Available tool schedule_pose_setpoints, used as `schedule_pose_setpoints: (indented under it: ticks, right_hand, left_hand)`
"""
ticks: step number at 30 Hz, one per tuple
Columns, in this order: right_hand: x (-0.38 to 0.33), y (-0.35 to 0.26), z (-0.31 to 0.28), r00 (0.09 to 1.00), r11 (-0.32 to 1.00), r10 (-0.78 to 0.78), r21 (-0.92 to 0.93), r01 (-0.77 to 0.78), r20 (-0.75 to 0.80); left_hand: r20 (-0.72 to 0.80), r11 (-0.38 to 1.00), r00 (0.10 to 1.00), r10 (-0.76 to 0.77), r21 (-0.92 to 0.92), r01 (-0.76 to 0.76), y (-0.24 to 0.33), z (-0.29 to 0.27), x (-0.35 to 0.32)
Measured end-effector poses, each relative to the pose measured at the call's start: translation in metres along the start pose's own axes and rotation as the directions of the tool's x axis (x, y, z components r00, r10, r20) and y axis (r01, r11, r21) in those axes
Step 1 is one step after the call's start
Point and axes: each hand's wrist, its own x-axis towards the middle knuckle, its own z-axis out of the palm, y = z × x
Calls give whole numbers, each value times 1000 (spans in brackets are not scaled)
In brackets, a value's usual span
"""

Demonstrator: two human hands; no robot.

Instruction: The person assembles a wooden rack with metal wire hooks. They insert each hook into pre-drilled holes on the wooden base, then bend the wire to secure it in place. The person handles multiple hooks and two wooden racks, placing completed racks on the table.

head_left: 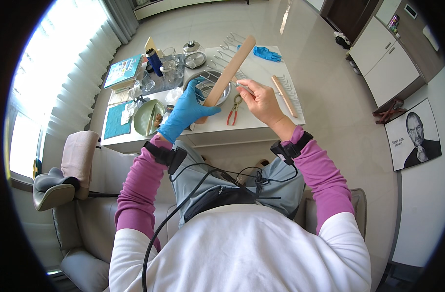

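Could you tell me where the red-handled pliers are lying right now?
In the head view, the red-handled pliers lie on the white table near its front edge, between the gloved left hand and the bare right hand, just right of the metal bowl.

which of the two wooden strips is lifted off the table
The longer wooden strip, gripped at its lower end by the blue-gloved left hand and slanting up over the metal bowl. The other wooden strip lies flat on the table, right of the bare right hand.

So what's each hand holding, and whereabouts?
The gloved left hand grips the long wooden strip near its lower end. The bare right hand pinches a thin metal tool by one end.
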Motion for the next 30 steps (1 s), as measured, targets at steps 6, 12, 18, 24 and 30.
schedule_pose_setpoints:
  ticks: [6,12,18,24,30]
  right_hand:
    - [0,-4,3,994,969,-86,-239,69,-62]
    - [2,-1,-1,985,954,-172,-254,157,-36]
    - [-5,-1,-6,977,952,-207,-238,190,-47]
    - [-10,2,-11,974,954,-203,-244,174,-98]
    - [-10,3,-11,983,971,-170,-185,154,-73]
  left_hand:
    - [-66,999,996,52,19,-51,9,0,-2]
    - [-32,998,999,25,55,-23,14,-4,-2]
    - [-46,998,997,54,30,-52,10,-4,0]
    - [-24,1000,1000,9,0,-9,9,-8,1]
    - [-8,1000,1000,24,-12,-24,9,-8,2]
